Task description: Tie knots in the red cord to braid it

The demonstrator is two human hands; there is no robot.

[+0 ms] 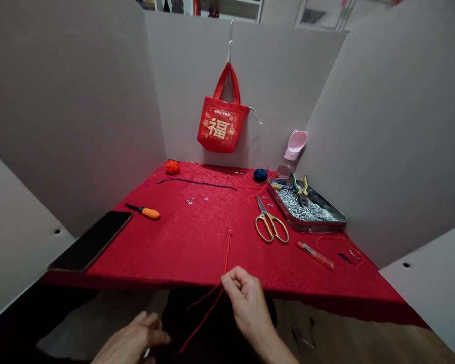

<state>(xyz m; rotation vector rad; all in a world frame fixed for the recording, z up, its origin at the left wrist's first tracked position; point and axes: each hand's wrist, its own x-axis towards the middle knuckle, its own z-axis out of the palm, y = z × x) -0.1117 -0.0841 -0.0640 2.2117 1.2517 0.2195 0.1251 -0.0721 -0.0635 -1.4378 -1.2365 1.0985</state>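
Cord (228,253), red, pinched between right hand (246,296) thumb and fingers, tails hanging.
Best kept taut, tails untangled; left hand (134,337) loosely curled, contents unclear.

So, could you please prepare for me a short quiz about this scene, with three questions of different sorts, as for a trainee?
1. True or false: the right hand pinches the red cord.

2. Choose one: what lies on the small metal pieces in the metal tray?
a) scissors
b) pliers
c) red bag

3. Fill in: the thing lying nearest to the orange-handled tool is the black ____.

Key:
1. True
2. b
3. phone
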